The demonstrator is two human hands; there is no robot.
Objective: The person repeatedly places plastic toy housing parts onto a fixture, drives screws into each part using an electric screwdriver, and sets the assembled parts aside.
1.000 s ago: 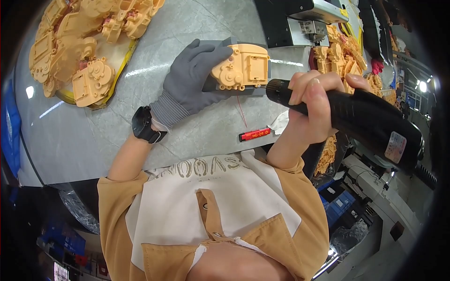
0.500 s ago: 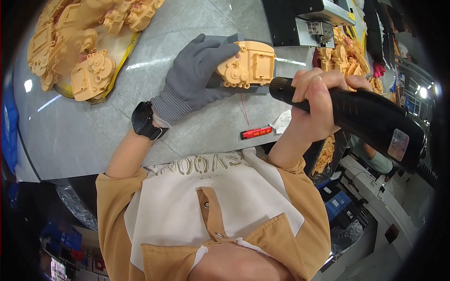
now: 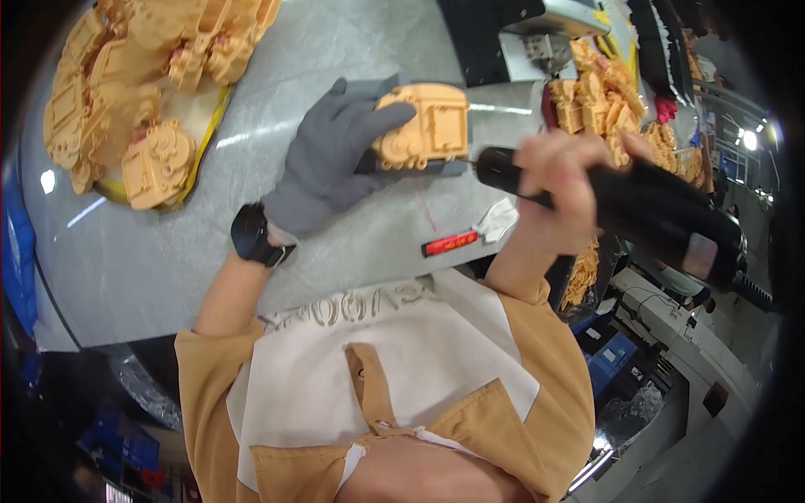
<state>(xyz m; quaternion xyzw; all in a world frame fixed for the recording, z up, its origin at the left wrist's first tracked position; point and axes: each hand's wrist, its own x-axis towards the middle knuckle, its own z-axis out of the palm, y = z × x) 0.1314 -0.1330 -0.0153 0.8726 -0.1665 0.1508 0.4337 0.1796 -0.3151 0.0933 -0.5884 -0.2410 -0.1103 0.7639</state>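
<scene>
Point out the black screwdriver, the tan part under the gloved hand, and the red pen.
Screwdriver (image 3: 637,210), head view, on its black body.
Tan part (image 3: 428,126), head view, on its flat face.
Red pen (image 3: 450,244), head view, mid-barrel.

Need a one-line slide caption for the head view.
Gloved left hand steadies a tan plastic housing on the grey table while the right hand holds a black electric screwdriver at its side.

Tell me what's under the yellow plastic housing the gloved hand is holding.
A dark grey fixture block sits under the yellow housing, resting on the grey table. The left hand covers its left end; the contact surface is hidden.
</scene>
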